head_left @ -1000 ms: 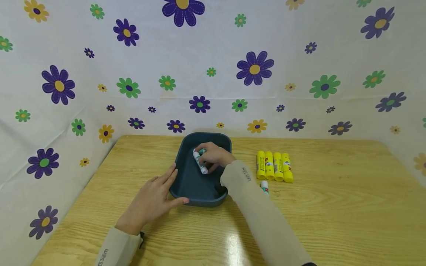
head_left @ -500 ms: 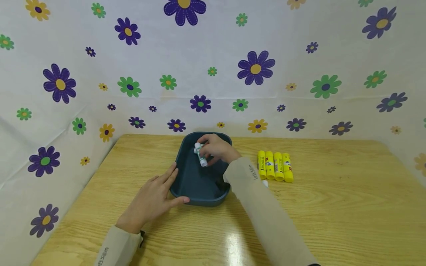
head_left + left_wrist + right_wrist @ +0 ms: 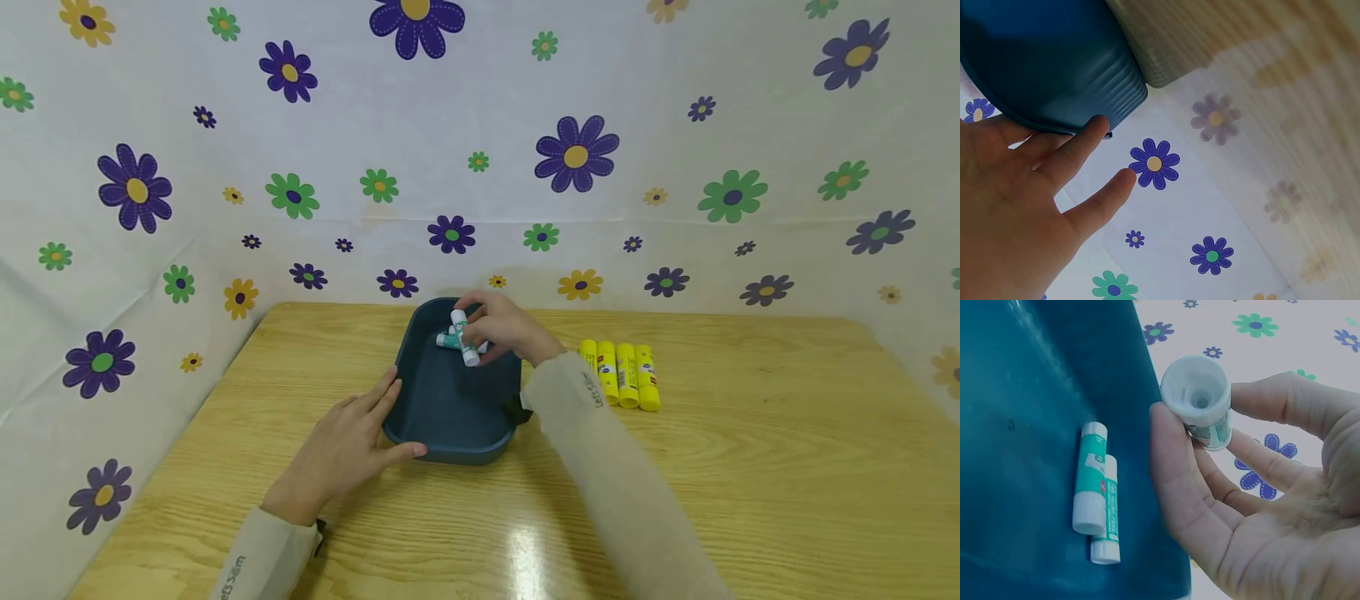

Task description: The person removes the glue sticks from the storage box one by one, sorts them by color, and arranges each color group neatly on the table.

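A white, flower-printed sheet (image 3: 480,83) is standing behind the wood-grain counter (image 3: 787,433), whose near surface is reflecting white glare (image 3: 527,558).

Two glue sticks (image 3: 1090,477) lie in the tray (image 3: 442,408), left of four tubes (image 3: 627,375).

L hand (image 3: 341,452) splayed w/ back up, R hand (image 3: 510,327) in thumb-finger pinch

Soft, even light, with one white glare low in the head view.
The glossy yellow-brown wood-grain tabletop (image 3: 772,467) shines white near the bottom edge; a dim shadow lies inside the dark blue rounded plastic tray (image 3: 438,408). The white flower-printed cloth (image 3: 480,87) greys toward the right. In the left wrist view, the tabletop carries a blurred reflection; the right wrist view looks bluish, a pale streak on the tray.
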### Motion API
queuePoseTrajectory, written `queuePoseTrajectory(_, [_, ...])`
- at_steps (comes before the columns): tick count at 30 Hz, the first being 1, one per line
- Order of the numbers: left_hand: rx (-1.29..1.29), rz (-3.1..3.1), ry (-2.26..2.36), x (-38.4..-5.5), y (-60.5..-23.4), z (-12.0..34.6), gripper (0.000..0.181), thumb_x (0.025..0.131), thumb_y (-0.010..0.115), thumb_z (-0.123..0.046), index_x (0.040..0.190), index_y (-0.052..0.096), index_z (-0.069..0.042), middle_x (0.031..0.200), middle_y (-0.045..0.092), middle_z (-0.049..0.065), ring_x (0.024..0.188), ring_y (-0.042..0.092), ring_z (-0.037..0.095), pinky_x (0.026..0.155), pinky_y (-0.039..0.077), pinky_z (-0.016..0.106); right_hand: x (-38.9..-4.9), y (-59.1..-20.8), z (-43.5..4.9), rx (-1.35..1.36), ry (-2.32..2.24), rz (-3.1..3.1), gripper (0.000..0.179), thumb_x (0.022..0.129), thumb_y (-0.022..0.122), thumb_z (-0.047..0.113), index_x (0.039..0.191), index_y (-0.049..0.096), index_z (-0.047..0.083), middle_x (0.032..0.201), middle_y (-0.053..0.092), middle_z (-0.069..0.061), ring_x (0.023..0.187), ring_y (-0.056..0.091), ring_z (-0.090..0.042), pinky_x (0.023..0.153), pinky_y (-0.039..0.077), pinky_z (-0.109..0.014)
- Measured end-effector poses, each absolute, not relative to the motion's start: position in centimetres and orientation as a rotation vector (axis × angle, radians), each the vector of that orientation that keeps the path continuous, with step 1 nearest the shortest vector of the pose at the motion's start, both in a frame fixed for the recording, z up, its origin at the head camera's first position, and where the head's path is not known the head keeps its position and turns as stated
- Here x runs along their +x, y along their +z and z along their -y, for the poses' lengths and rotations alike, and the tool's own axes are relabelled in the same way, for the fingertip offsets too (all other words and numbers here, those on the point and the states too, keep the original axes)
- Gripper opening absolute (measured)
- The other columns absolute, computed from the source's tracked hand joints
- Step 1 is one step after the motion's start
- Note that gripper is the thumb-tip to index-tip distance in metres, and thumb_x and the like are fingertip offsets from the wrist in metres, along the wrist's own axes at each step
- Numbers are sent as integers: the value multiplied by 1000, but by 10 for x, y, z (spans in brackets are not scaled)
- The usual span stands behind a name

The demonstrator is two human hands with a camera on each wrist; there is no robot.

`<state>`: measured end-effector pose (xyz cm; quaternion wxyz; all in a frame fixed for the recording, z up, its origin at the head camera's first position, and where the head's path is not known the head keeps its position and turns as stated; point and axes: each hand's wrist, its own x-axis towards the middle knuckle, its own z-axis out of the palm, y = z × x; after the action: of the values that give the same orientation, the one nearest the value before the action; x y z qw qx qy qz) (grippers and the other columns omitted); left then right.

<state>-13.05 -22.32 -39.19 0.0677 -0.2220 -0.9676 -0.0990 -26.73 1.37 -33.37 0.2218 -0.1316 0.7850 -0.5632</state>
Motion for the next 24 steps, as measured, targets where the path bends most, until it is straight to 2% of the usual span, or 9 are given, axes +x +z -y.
queuePoseTrajectory(5, [-656,2922,-307,-130,-392,224,94,92,60,-66,149,44,7,158,35,20,103,68,29,106,45,54,-264,-334,-22,-387,-1574,-2175,50,92,62,-5,141,50,1,120,53,-23,88,60,-29,68,63,-43])
queuePoseTrajectory(9, [-660,2923,-314,-130,-393,224,93,93,60,-65,149,43,7,159,35,20,102,68,29,106,45,54,-259,-334,-29,-396,-1588,-2183,49,93,62,-5,140,50,1,117,55,-22,92,63,-31,69,63,-43])
queuePoseTrajectory(19, [-665,2916,-312,-131,-394,224,94,92,60,-66,149,44,8,158,36,21,115,65,33,105,45,56,-247,-335,-49,-383,-1624,-2203,53,92,62,-6,143,47,-1,119,53,-23,91,62,-31,68,63,-41])
queuePoseTrajectory(24, [-668,2903,-290,-131,-395,224,95,92,60,-67,148,45,8,158,37,21,132,53,37,106,43,58,-245,-338,-60,-397,-1623,-2229,52,91,62,-8,141,48,-1,120,51,-24,89,63,-32,65,62,-40])
